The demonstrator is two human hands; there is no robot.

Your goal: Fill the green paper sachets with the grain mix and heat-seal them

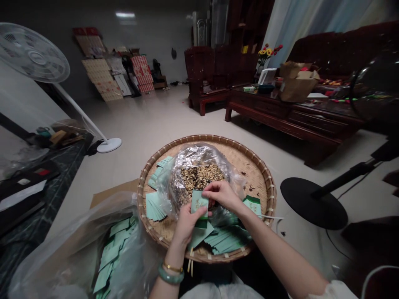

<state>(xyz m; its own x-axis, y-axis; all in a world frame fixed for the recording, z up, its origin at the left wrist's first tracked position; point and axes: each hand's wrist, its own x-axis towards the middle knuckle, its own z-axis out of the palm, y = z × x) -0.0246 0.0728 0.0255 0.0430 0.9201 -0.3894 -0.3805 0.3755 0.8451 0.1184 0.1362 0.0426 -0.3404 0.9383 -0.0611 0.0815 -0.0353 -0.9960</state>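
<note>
Two-handed hold: a green packet (199, 203) is held by the left hand (186, 220) and right hand (222, 194) over the near half of a woven tray (268, 182), likely so spills are caught by the basketwork.
Left grip: fingers are clamped on the packet's lower part, and it is held upright.
Right grip: fingertips are pinched together at the packet's top edge.
Clear bag (193, 166): set mid-tray just beyond the hands, with its dark crumbly filling within easy reach.
Packet's look: small, flat, pale green, with a darker band below and a faint printed motif.
Stacks (155, 206): matching packets are fanned on the tray's left and near sides. More are gathered in a plastic sack (115, 245) at near left.
</note>
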